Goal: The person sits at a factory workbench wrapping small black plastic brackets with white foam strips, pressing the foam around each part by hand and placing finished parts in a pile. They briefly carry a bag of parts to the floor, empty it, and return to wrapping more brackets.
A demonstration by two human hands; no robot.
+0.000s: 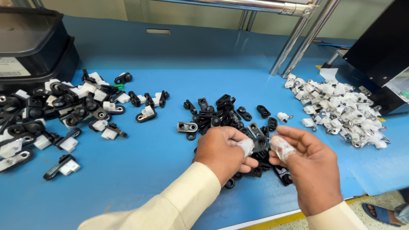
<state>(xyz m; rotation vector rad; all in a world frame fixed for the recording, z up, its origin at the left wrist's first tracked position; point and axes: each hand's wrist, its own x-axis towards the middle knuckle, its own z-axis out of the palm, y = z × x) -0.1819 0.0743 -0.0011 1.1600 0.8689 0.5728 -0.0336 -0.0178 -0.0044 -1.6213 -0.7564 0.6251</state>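
Both my left hand (223, 151) and right hand (309, 168) pinch one black clip (260, 144) near the table's (170, 170) front edge; wrapped fingers (246, 146) could let it slip.

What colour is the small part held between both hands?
Black, pinched between the left hand and right hand: the small part, seen in the head view.

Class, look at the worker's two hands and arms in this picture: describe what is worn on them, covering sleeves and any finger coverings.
Both arms wear long cream-coloured sleeves with plain cuffs reaching the wrists. The left hand has a thin whitish cot or wrap over one fingertip, and the right hand has the same whitish covering on a fingertip. No rings, watch or full gloves show.
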